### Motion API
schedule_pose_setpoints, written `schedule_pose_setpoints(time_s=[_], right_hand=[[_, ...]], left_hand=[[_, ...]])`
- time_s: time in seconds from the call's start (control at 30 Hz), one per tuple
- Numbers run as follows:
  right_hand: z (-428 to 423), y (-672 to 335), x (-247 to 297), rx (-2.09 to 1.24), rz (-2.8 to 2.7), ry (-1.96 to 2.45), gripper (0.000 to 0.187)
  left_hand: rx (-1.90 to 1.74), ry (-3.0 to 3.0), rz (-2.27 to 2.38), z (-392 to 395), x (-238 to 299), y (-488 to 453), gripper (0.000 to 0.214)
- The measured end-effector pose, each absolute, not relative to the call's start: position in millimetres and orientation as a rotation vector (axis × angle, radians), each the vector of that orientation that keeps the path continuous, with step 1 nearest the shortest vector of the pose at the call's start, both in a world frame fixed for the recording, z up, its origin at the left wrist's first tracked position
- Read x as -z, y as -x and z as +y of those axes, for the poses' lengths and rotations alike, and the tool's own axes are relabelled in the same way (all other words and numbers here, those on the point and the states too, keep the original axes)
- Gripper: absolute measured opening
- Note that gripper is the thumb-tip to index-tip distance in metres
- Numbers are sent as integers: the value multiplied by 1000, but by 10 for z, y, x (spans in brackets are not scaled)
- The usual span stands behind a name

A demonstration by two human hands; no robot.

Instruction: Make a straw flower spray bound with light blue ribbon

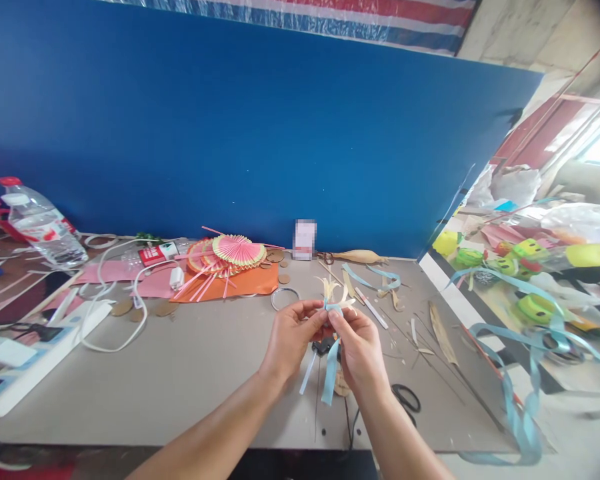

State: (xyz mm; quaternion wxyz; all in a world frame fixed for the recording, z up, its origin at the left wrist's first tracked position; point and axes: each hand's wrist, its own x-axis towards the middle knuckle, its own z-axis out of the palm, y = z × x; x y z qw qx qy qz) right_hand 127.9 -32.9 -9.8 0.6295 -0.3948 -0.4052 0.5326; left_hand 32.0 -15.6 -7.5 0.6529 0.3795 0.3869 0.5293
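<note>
A light blue ribbon [331,373] runs between my two hands, wrapped around the base of a bundle of curled cream strips [329,288]. My left hand [294,333] is closed, with thumb and fingers pinching the bundle and ribbon from the left. From the right, my right hand [359,339] pinches the ribbon just below the cream strips, its thumb on top. Two ribbon ends hang below the fingers. A dark object is partly visible behind my hands, and my fingers hide most of the bundle's lower part.
Black-handled scissors [406,398] lie beside my right forearm. More blue ribbon [530,387] trails over the right edge. Dried husk pieces [441,330] and thin stems lie right. Pink paper fans [237,250], a power strip [35,357] and water bottles [45,223] are left. A blue panel [260,127] stands behind.
</note>
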Motion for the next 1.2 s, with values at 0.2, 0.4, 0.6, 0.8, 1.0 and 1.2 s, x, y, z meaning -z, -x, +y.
schedule_pose_setpoints(time_s=[0.2,0.4,0.6,0.8,1.0,1.2], right_hand=[[-320,-1290,71,-1240,-899,935,17],[-336,-1282,57,-1216,-865,985,18],[-328,-1295,57,-1168,-880,1026,21],[-306,-1356,127,-1137,-927,1065,21],[-302,-1369,140,-1176,-1002,1021,17],[-343,-1408,82,-1192,-1079,1065,17]], left_hand=[[-1063,-828,876,-156,46,-278,29],[-1013,-796,882,-147,98,-285,30],[-1006,-848,879,-166,85,-296,32],[-956,-906,832,-167,93,-261,27],[-1000,-925,858,-152,111,-249,22],[-1095,-954,969,-142,104,-262,25]])
